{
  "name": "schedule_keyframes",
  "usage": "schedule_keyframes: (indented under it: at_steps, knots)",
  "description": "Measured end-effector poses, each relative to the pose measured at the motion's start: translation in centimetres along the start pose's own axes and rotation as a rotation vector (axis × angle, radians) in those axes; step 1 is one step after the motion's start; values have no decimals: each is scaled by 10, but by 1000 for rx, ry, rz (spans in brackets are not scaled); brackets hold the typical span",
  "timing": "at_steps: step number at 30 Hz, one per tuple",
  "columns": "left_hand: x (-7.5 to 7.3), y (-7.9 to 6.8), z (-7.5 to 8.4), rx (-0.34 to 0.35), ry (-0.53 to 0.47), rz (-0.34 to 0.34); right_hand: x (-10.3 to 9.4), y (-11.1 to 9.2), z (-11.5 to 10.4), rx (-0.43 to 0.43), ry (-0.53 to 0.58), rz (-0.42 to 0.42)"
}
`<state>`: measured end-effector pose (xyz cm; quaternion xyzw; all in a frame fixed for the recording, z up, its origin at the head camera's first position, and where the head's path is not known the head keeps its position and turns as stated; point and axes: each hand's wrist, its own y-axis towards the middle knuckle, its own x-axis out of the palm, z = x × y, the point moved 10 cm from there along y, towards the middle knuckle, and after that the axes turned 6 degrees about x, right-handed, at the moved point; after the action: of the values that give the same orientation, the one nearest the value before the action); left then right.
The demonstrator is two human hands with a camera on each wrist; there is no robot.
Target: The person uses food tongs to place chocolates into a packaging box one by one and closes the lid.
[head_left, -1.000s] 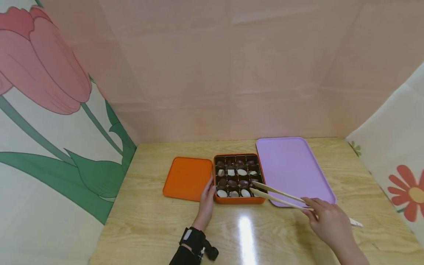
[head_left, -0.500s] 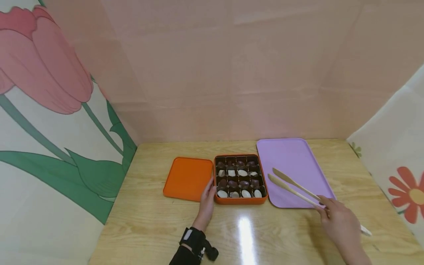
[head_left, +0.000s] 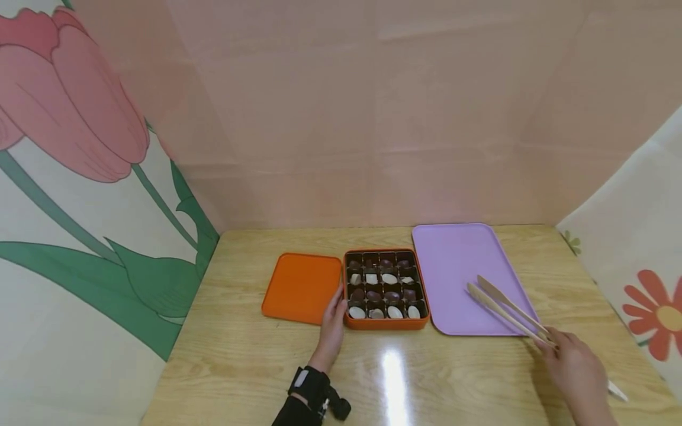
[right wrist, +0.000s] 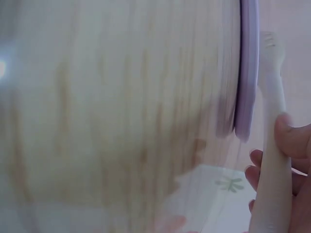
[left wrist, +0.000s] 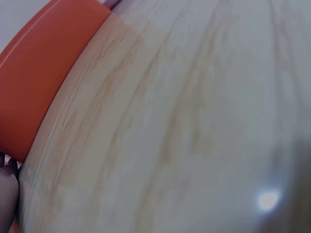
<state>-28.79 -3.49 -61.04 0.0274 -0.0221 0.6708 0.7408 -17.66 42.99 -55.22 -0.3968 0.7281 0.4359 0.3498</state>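
Note:
An orange box [head_left: 387,324] stands on the table, its dark divided insert filled with rows of brown and white chocolates [head_left: 392,296]. My left hand [head_left: 333,330] rests against the left side of this box with its fingers extended; the left wrist view catches only fingertips by the orange wall [left wrist: 48,63]. My right hand [head_left: 578,367] grips long cream tongs [head_left: 514,313], whose arms stand slightly apart with nothing visible between the tips. These tips are over the lower right of a purple tray [head_left: 458,254]. In the right wrist view, thumb and fingers wrap the tongs [right wrist: 274,160].
The orange lid [head_left: 301,287] lies flat left of the box. The tray sits close beside the box on its right. A pink cloth backdrop [head_left: 373,118] rises behind the wooden table [head_left: 240,355], with flower-printed cloths at both sides.
My right hand has drawn the tongs from the box's lower right corner, rightward and toward me, over the tray. My left hand and the box have stayed put.

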Motion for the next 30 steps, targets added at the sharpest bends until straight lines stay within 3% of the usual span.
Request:
schedule_keyframes:
  at_steps: [8,18,23,26,28,30]
  knots:
    - [-1,1,-10,6,1,19,12,-2,10,87,1,-135]
    - [-1,1,-9,-5,14,16,16,-4,9,94,9,-183]
    - [0,-2,1,-9,61,-82,20,-4,10,108,6,-218]
    - [-6,-8,14,22,197,-160,21,-6,11,123,1,-244]
    - [-16,-12,29,95,417,-174,21,-6,10,121,-1,-246]
    - [-29,-16,49,214,696,-154,20,-6,11,123,-4,-249]
